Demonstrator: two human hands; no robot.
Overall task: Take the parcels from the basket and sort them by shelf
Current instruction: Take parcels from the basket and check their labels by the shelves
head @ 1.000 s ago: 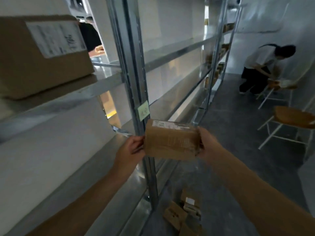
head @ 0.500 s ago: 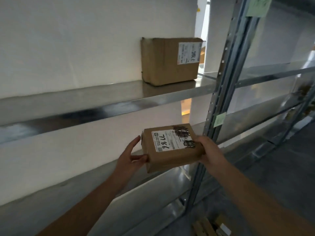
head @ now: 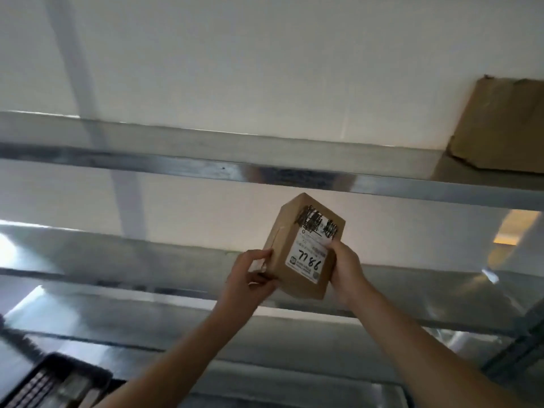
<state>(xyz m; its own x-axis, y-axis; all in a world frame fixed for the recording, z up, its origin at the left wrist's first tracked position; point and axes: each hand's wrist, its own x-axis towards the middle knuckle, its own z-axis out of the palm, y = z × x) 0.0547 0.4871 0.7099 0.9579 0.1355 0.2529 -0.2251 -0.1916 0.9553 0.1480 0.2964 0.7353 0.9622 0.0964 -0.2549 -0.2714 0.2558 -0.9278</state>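
Observation:
I hold a small brown cardboard parcel [head: 297, 260] upright in front of the metal shelving. It bears a white label with handwritten digits and a black scribble across its top. My left hand [head: 250, 278] grips its left side and my right hand [head: 346, 270] grips its right side, thumb on the label. The parcel hangs between the upper shelf [head: 206, 163] and the middle shelf [head: 117, 260], in front of the white wall. The dark basket [head: 53, 384] shows at the bottom left corner.
A larger brown box [head: 500, 128] stands on the upper shelf at the far right. A lower metal shelf [head: 294, 343] runs beneath my forearms. A grey upright [head: 79, 72] crosses the back wall on the left.
My view has swung left along the shelves. The parcel has been turned from lying flat to standing on end and raised slightly; both hands still hold it.

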